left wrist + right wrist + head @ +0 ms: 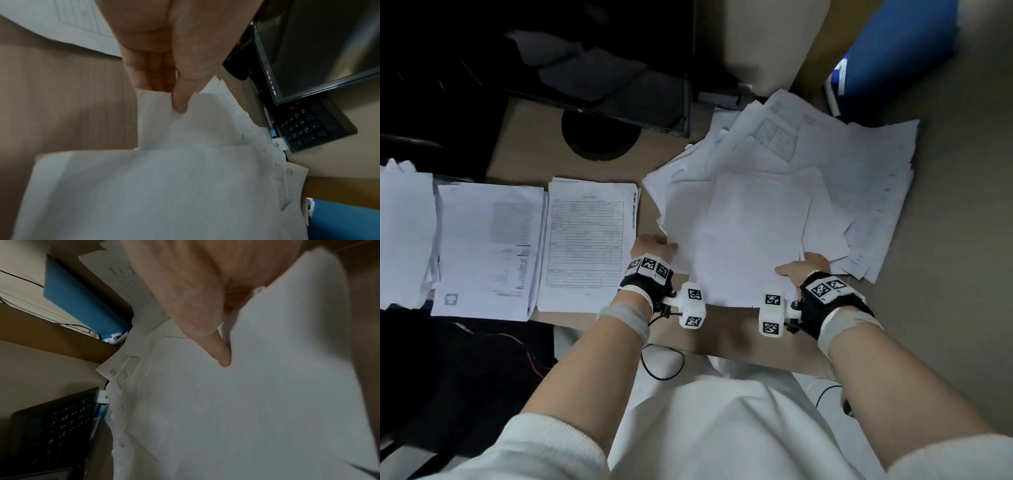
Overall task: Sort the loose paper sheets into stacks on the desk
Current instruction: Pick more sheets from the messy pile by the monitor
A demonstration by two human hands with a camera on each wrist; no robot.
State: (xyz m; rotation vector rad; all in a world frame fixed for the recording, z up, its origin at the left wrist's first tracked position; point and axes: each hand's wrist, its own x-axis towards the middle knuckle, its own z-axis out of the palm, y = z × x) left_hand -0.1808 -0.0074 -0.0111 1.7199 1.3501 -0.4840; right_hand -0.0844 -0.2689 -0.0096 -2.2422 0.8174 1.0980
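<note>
Head view: hands (726, 258) pinch sheet (753, 236) edges.

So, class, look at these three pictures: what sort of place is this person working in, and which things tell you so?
Most likely an office desk. A dark monitor stands over a black keyboard, printed forms sit in stacks on the wooden desk, and a blue folder stands at the back.

head view looks steeply down over both forearms at the desk (599, 157), each wrist view sits close behind its thumb, facing along the papers (164, 186), both share the keyboard (53, 431)
</note>
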